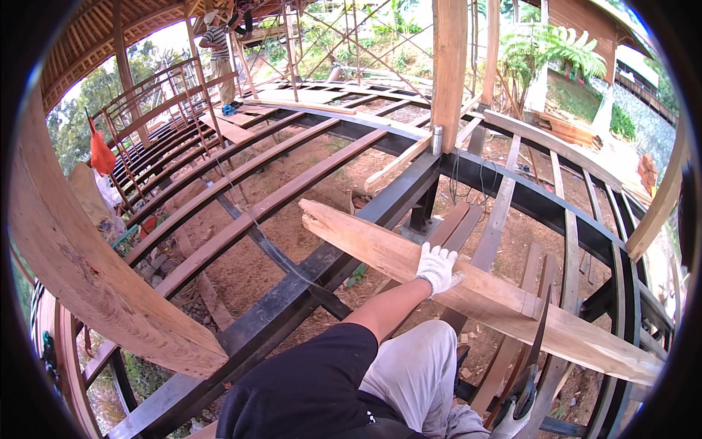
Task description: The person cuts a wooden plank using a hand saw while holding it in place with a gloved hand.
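Note:
A thick wooden plank (365, 241) lies across the frame in front of me, running from the middle to the lower right. My left hand (437, 269), in a white knitted glove, presses on its upper face, with the fingers at the far edge and the thumb apart. A handsaw (541, 333) stands steeply against the plank's near edge, to the right of that hand. Beside my leg at the lower edge, my right hand (515, 418), gloved in white and dark grey, is closed around the saw's handle. A thin line crosses the plank near the blade.
Black steel beams (292, 293) and spaced wooden joists (285, 175) form an open floor frame above bare soil. A large timber post (95, 241) leans at the left; another post (448, 73) rises ahead. A person (219, 55) stands at the far left near scaffolding.

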A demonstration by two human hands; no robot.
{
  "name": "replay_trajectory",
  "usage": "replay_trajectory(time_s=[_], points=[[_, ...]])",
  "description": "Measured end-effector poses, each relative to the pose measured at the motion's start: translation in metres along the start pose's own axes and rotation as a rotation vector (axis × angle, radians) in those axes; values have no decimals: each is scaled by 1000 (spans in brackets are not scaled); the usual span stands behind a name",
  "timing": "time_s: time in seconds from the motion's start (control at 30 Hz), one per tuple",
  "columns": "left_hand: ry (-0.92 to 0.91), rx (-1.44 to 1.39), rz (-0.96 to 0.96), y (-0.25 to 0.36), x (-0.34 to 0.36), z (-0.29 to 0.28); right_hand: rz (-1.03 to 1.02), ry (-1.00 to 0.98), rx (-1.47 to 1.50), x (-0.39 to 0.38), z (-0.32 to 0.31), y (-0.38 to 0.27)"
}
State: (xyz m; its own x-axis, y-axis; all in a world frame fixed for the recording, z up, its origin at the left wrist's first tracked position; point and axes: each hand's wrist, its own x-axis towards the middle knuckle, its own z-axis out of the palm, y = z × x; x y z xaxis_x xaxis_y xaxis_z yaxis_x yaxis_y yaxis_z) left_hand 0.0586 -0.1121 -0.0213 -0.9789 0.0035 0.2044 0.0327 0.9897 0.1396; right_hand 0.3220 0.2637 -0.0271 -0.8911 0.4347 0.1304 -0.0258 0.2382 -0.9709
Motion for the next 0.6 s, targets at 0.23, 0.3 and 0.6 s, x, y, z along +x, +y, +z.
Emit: replay_trajectory(time_s=[0.23,0.3,0.6], points=[[-8,9,9,-2,0,-11,-37,-8,11,1,4,8],[-46,10,19,5,2,-8,-2,5,55,0,-2,13],[-236,26,31,0,7,-16,-12,-46,-15,-6,0,-27]])
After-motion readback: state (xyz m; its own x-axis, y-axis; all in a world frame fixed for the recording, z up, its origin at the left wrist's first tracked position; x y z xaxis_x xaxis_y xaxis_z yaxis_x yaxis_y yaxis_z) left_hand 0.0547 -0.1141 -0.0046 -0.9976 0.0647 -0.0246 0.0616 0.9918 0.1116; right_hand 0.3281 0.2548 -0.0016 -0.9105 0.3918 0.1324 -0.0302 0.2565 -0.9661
